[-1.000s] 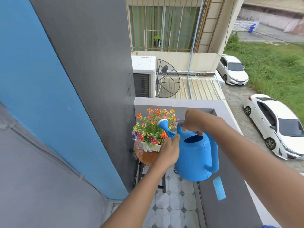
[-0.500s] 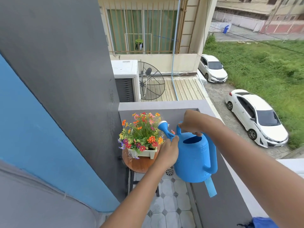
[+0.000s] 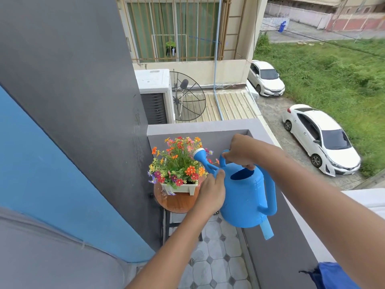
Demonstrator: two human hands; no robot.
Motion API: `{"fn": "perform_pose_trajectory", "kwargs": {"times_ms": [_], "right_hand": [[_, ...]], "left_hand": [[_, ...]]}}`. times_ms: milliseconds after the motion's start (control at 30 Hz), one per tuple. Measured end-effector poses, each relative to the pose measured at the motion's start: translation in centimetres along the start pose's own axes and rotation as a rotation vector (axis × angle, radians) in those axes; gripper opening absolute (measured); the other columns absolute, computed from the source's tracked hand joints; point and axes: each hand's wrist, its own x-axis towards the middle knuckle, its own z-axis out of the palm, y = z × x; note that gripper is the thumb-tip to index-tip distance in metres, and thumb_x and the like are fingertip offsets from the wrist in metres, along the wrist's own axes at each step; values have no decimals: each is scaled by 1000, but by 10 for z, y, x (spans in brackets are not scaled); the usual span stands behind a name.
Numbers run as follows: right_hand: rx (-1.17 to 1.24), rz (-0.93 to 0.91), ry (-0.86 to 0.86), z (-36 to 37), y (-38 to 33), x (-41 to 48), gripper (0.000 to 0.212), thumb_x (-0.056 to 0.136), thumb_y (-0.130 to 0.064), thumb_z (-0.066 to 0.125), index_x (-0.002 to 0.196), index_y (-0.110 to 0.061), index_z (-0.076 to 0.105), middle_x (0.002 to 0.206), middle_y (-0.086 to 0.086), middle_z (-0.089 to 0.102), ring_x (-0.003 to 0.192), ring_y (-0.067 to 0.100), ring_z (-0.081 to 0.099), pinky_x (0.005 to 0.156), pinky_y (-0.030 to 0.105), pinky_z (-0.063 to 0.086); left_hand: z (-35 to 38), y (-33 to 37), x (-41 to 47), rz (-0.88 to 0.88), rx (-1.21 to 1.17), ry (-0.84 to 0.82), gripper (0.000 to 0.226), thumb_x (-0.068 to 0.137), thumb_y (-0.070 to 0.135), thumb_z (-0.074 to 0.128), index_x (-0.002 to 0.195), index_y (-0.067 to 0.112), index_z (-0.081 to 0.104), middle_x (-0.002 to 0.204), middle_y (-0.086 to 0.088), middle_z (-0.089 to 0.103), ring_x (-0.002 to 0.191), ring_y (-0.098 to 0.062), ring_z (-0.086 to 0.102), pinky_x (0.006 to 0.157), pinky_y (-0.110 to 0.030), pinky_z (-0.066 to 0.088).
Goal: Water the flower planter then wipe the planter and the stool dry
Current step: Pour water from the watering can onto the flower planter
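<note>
A white planter [image 3: 180, 188] full of orange, red and purple flowers [image 3: 179, 161] stands on a round wooden stool [image 3: 177, 202] in the balcony corner. I hold a blue watering can [image 3: 246, 197] in the air just right of the flowers, its rose head [image 3: 199, 153] over the blooms. My right hand [image 3: 239, 152] grips the can's top handle. My left hand [image 3: 212, 193] holds the can's front side at the base of the spout. No water stream is visible.
A grey wall [image 3: 83, 101] rises at the left and a grey parapet [image 3: 277, 243] at the right, with a narrow tiled floor [image 3: 216, 261] between. A blue cloth [image 3: 333, 276] lies on the parapet at the lower right. Cars are parked far below.
The view has swung slightly, so the planter and stool sit a bit more to the left. Both hands keep their hold on the watering can, spout over the flowers.
</note>
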Motion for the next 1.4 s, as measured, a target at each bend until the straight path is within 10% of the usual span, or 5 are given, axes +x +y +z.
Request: {"fn": "perform_pose_trajectory", "kwargs": {"times_ms": [1100, 1400], "right_hand": [[61, -63, -200, 47, -43, -20, 22, 92, -12, 56, 72, -7, 47, 53, 7, 29, 30, 19, 22, 41, 23, 25], [21, 36, -166, 27, -12, -21, 32, 95, -20, 58, 69, -4, 49, 27, 3, 32, 23, 19, 27, 41, 20, 28]], "left_hand": [[-27, -40, -56, -41, 61, 93, 52, 101, 46, 24, 115, 5, 53, 106, -23, 56, 102, -37, 56, 75, -40, 39], [0, -25, -41, -23, 56, 63, 51, 99, 49, 29, 115, 8, 55, 98, -3, 52, 88, -19, 47, 79, -32, 37]]}}
